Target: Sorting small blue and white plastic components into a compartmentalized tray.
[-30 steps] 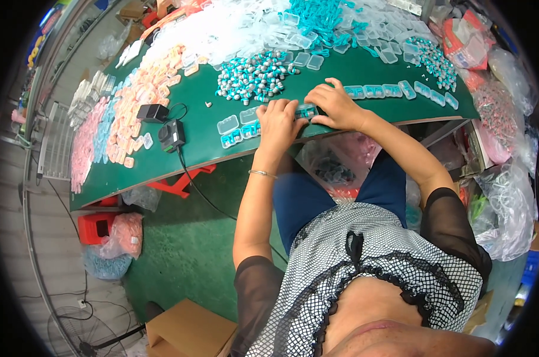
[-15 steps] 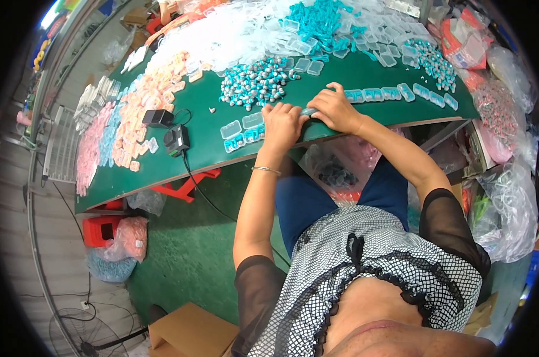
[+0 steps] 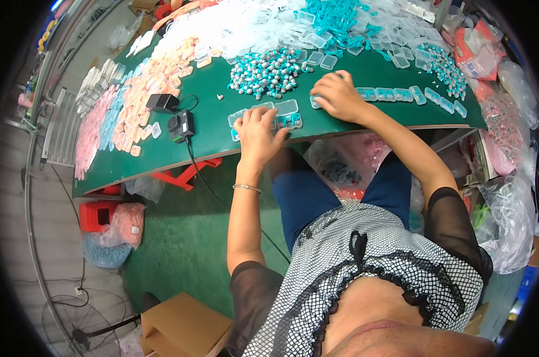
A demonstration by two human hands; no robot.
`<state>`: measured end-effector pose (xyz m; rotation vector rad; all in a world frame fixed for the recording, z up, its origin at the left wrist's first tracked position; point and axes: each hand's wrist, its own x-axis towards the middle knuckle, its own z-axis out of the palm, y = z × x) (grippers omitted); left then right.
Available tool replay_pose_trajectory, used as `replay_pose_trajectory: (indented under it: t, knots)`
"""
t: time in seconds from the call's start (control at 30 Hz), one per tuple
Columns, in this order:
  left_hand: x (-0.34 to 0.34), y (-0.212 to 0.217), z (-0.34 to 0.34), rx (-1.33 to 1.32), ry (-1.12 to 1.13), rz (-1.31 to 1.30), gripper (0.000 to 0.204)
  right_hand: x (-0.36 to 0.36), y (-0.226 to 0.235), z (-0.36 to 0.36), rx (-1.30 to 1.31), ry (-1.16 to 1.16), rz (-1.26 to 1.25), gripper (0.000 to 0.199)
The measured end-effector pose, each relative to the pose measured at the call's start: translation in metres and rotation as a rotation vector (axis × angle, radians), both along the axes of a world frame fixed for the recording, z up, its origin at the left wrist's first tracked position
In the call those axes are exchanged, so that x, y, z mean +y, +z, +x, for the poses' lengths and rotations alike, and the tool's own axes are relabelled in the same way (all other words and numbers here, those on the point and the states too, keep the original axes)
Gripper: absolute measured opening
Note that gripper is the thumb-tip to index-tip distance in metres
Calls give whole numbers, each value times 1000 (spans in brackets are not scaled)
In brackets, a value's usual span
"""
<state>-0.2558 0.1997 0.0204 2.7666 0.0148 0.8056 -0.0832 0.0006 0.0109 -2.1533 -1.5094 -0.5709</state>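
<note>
Head view looks down on a green table [image 3: 353,74] that curves across the far half of the scene. Left hand [image 3: 257,134] lies palm down at the near edge, fingers spread, covering part of a clear case [image 3: 281,114] with teal pieces inside; whether it grips the case cannot be told. Right hand [image 3: 335,95] rests just right of it, fingers curled loosely over the left end of a row of cases [image 3: 415,96] that runs right along the table. Its fingertips touch the first case, but a pinch cannot be made out. Just beyond the hands sits a heap of grey-and-teal parts [image 3: 269,71]. Farther off lie white parts [image 3: 246,27] and teal clips [image 3: 341,15]. At far left are piles of pink and peach pieces [image 3: 132,113]. Left of the left hand, a black charger [image 3: 180,126] and its cable rest on the table. Near left on the floor stand a red stool [image 3: 97,214], a fan [image 3: 73,324] and a cardboard box [image 3: 183,327].
</note>
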Motion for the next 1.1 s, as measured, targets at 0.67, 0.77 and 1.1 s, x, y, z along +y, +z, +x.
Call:
replay_pose_trajectory:
  t: [0.67,0.77,1.1]
  knots:
    - [-5,-10,21,-8,-116,124,42,16,10,-30,54,276,-49,29]
    - [-9,-11,27,-50,-102,149,29,18,-4,-25,46,212,-21,30]
    - [-11,-8,26,57,-91,152,29,18,-10,-20,47,206,37,24]
